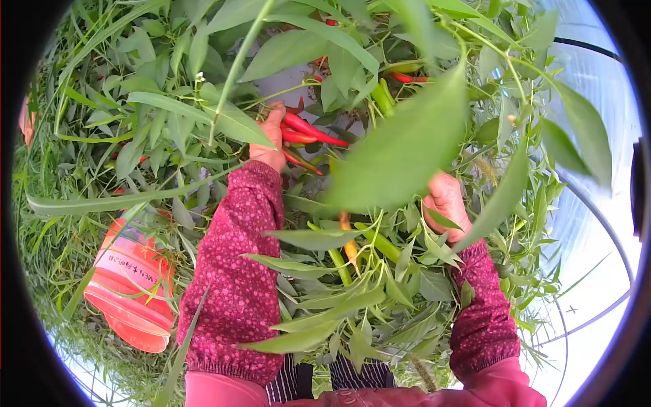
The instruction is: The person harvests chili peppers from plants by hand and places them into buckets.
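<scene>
Several long red chili peppers [308, 129] stick out to the right from my left hand [271, 139], which is closed around them among the leaves. My right hand [447, 207] is in the foliage on the right with its fingers curled. A large blurred leaf [407, 146] close to the camera and smaller leaves cover part of it, so anything in its grip is hidden. Between my forearms hang an orange chili pepper [349, 244] and green chili peppers [383, 245]. Another green chili pepper [383, 98] and a red one [410, 79] are farther up on the plants.
A red bucket [129, 288] with printed lettering lies tilted in the grass at left. Clear plastic sheeting [583, 224] with a curved hoop [597, 214] runs along the right. Dense pepper plants surround both arms. At the far left edge, part of what may be another person [27, 122] shows.
</scene>
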The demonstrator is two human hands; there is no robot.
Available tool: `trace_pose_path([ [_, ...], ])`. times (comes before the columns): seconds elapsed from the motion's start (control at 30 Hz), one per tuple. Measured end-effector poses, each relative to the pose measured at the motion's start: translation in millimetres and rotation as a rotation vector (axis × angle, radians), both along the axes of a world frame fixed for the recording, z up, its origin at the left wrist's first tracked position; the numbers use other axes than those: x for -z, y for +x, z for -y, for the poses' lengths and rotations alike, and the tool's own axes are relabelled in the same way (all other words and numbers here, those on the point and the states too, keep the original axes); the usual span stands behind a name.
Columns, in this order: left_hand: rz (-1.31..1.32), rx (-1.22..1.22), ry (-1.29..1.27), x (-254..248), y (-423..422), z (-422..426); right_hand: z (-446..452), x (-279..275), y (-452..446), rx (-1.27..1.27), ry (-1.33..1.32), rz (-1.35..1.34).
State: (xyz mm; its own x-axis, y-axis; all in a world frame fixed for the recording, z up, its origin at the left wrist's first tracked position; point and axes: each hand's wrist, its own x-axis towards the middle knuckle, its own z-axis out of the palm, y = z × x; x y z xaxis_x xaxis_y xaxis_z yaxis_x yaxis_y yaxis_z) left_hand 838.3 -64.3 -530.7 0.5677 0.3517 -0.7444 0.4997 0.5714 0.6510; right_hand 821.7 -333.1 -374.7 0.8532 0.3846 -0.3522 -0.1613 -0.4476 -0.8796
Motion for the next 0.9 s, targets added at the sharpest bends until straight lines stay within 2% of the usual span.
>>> trace_pose_path([
  [0.03,0.001,-0.002,0.006,-2,-4,1,2,5,0,0.055,0.057,-0.033],
  [0.07,0.05,-0.03,-0.053,-5,-7,2,9,-2,4,-0.276,-0.184,0.234],
  [0.1,0.099,-0.061,-0.11,-9,-12,3,13,-5,5,-0.303,-0.23,0.197],
  [0.17,0.079,-0.024,-0.046,-48,-19,-4,-5,-16,9,-0.246,-0.221,0.188],
  [0.23,0.071,0.057,-0.109,-71,-21,-11,-8,-17,9,-0.221,-0.136,0.248],
  [0.3,0.102,0.018,-0.125,-71,-27,-13,-14,-23,14,-0.309,-0.35,0.306],
  [0.37,0.08,0.082,-0.091,-76,-33,-16,-25,-31,13,-0.264,-0.26,0.258],
  [0.4,0.085,0.103,-0.111,-79,-34,-18,-23,-27,14,-0.241,-0.314,0.296],
  [0.43,0.076,0.129,-0.021,-77,-34,-21,-30,-26,15,-0.224,-0.367,0.335],
  [0.47,0.044,0.178,0.012,-80,-34,-25,-55,-56,19,-0.166,-0.364,0.408],
  [0.5,0.019,0.222,0.04,-84,-34,-36,-65,-58,19,-0.182,-0.352,0.421],
  [0.53,-0.064,0.46,0.274,-86,-36,-50,-67,-59,19,-0.164,-0.334,0.425],
  [0.57,-0.052,0.449,0.284,-86,-39,-59,-70,-62,23,-0.14,-0.32,0.428],
  [0.6,0.042,0.436,0.198,-87,-36,-71,-76,-68,31,-0.186,-0.393,0.578],
  [0.67,0.183,0.385,0.033,-108,-40,-86,-89,-79,33,-0.154,-0.338,0.541],
  [0.7,0.18,0.369,0.048,-116,-44,-94,-97,-82,37,-0.127,-0.283,0.493],
  [0.77,0.182,0.203,0.121,-155,-50,-105,-123,-106,38,-0.162,-0.248,0.578],
  [0.83,0.187,0.212,0.254,-181,-65,-119,-152,-127,33,-0.027,-0.097,0.517],
  [0.9,0.233,0.172,0.311,-213,-91,-120,-174,-133,24,-0.047,0.046,0.45],
])
